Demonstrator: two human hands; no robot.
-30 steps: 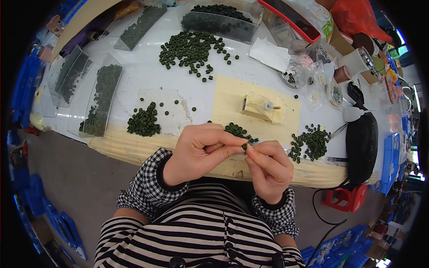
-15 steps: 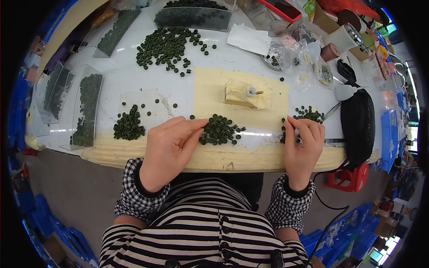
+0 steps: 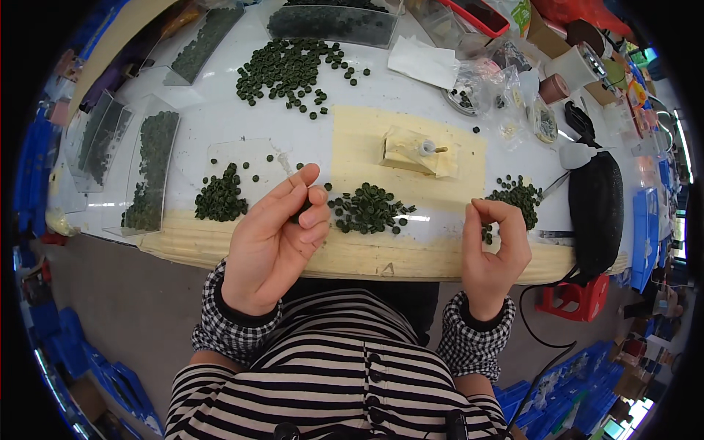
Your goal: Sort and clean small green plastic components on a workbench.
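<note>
My left hand (image 3: 273,238) is raised over the table's near edge, turned palm up, its fingers curled together. Between them shows part of a small dark green round piece (image 3: 299,213), mostly hidden. To that hand's right lies a middle heap of dark green ridged discs (image 3: 370,209); a left heap (image 3: 221,196) is on its other side. My right hand (image 3: 495,249) has thumb and forefinger pinched together beside the right heap (image 3: 519,198). Anything in that pinch is too small to make out. Beyond the middle heap, a tape-covered block (image 3: 402,152) bears a white collar and a brass-coloured pin (image 3: 440,149).
A larger spread of discs (image 3: 282,72) lies farther back, before a clear bin (image 3: 330,29). More clear bins of discs (image 3: 150,172) stand at left. Folded white paper (image 3: 422,62), plastic bags and a black mesh pouch (image 3: 595,213) occupy the right. A red stool (image 3: 576,299) stands below.
My left hand has lifted from the middle heap and rolled palm up, showing a green piece in its fingers. My right hand keeps its pinch. The whole view has shifted slightly.
</note>
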